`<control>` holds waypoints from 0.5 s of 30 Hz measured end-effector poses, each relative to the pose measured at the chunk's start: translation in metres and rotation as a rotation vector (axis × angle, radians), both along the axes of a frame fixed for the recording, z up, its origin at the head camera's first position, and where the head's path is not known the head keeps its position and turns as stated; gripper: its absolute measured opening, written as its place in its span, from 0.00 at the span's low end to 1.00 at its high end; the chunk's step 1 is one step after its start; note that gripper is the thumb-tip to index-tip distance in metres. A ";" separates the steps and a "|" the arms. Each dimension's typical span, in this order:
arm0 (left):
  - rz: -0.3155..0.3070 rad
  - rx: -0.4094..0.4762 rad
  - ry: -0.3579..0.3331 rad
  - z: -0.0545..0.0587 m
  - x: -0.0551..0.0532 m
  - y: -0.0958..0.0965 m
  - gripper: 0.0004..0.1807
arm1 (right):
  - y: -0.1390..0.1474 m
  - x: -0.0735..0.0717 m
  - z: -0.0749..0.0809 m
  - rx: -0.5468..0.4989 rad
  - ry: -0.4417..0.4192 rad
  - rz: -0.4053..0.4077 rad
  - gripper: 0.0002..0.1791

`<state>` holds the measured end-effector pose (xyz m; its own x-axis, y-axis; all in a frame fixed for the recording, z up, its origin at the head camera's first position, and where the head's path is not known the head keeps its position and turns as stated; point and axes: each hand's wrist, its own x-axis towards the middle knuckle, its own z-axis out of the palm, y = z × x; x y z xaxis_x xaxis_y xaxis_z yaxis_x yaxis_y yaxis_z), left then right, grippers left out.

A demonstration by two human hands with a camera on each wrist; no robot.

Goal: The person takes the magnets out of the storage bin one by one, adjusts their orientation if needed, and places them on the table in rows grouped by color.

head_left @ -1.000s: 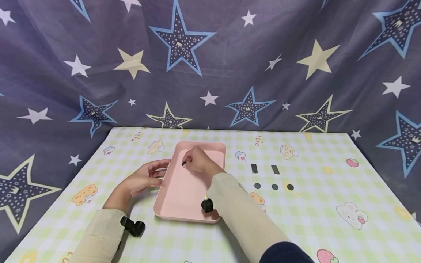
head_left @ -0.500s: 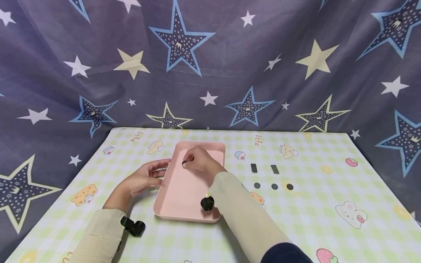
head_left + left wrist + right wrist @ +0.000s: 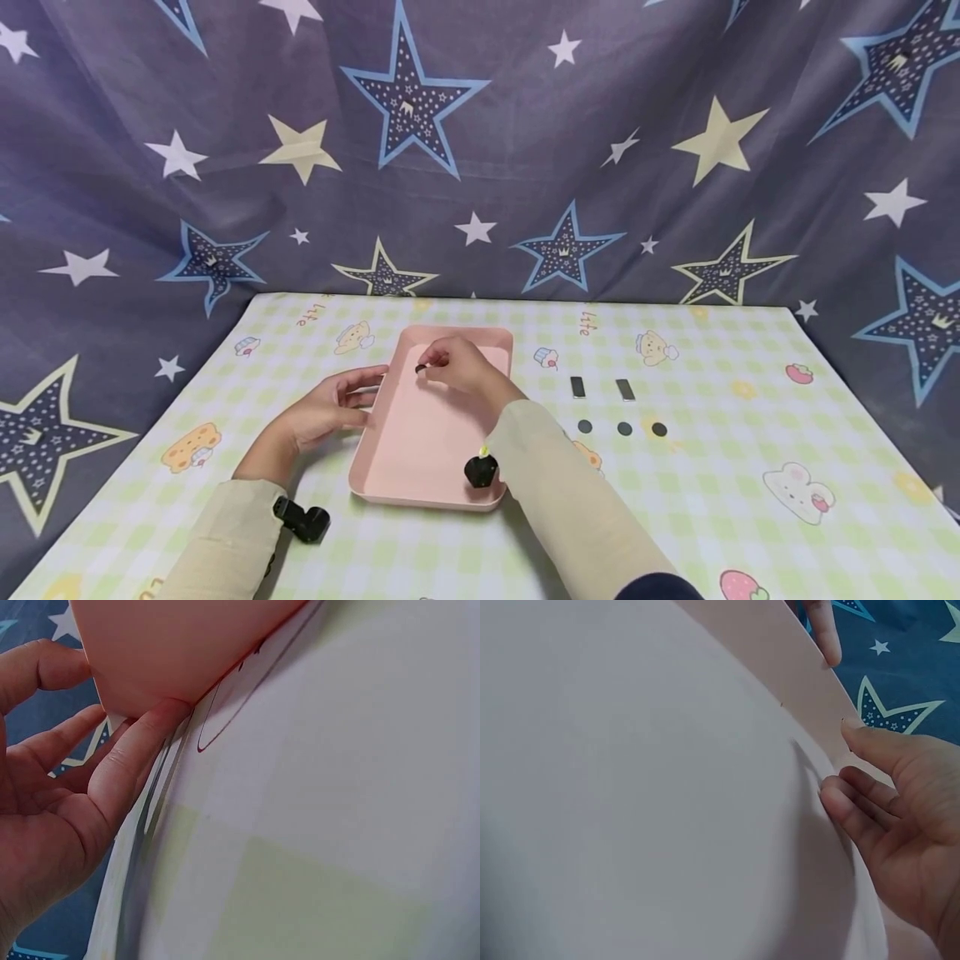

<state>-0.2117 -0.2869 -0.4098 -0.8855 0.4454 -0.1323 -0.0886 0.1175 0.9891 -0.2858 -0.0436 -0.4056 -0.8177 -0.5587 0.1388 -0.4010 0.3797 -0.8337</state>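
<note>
In the head view, a pink rectangular tray [image 3: 408, 479] stands left of the table's middle. Over its far part is my right hand [image 3: 461, 367], the fingertips pinching a small black disc [image 3: 420, 368]. The right wrist view leaves the disc almost wholly hidden behind a fingertip of that hand [image 3: 911, 817]. My left hand [image 3: 326, 408] rests against the tray's left side, fingers loosely spread. Close up in the left wrist view, the thumb and fingers of this hand [image 3: 67, 795] touch the tray's outer wall [image 3: 172, 645].
Right of the tray lie two dark rectangular pieces [image 3: 577, 387] in a row. Nearer me are three dark round discs [image 3: 625, 428]. A checked cloth [image 3: 712, 517] covers the table. A star-patterned curtain [image 3: 480, 150] hangs behind.
My right hand has shifted very slightly inside the tray, the disc still at its fingertips. The left hand keeps its place. The head view tilts up a little.
</note>
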 end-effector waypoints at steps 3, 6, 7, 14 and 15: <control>-0.007 0.003 0.008 -0.001 0.000 0.000 0.46 | 0.003 0.001 0.001 -0.011 -0.023 -0.010 0.07; -0.008 0.005 0.014 -0.001 0.000 -0.002 0.46 | 0.004 0.002 0.002 -0.023 -0.032 -0.009 0.07; -0.010 0.004 0.017 -0.001 0.001 -0.002 0.46 | 0.004 0.002 0.003 -0.029 -0.035 -0.007 0.07; 0.000 -0.007 0.016 0.000 0.001 0.000 0.46 | 0.006 0.005 0.010 -0.070 -0.035 0.001 0.05; -0.001 -0.006 0.016 0.000 0.001 0.000 0.46 | 0.006 0.006 0.011 -0.071 -0.029 -0.001 0.05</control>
<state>-0.2106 -0.2869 -0.4095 -0.8869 0.4458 -0.1211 -0.0729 0.1240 0.9896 -0.2798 -0.0372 -0.3946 -0.8225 -0.5474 0.1543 -0.3758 0.3194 -0.8699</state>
